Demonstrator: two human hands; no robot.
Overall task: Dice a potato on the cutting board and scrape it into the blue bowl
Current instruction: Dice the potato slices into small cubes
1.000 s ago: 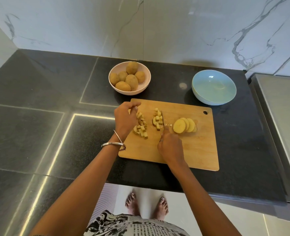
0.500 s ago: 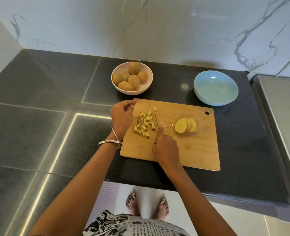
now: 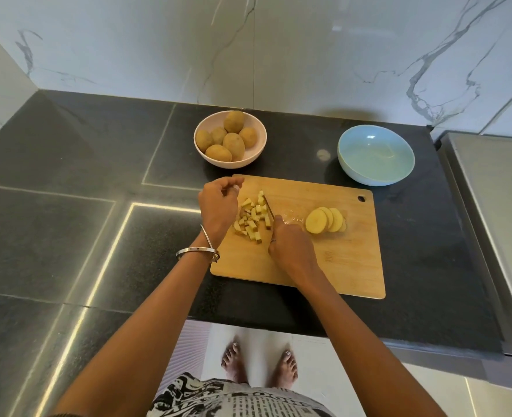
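A wooden cutting board (image 3: pixel 351 266) lies on the dark counter. On its left part sits a heap of diced potato (image 3: pixel 253 218). My right hand (image 3: pixel 292 249) grips a knife (image 3: pixel 269 207), whose blade rests against the right side of the dice. Curled loosely, my left hand (image 3: pixel 218 206) stands at the left side of the heap, holding nothing that I can see. Several round potato slices (image 3: pixel 324 220) lean together on the board's right part. The blue bowl (image 3: pixel 375 155), empty, stands beyond the board's far right corner.
A pink bowl (image 3: pixel 200 152) holding several whole potatoes stands behind the board's left end. A marble wall runs along the back. A grey steel surface (image 3: pixel 489 188) adjoins the counter on the right. The counter's front edge lies just below the board.
The two separate groups of dice have been pushed together into one heap by the knife, which moved left. My left hand shifted slightly left to the heap's edge.
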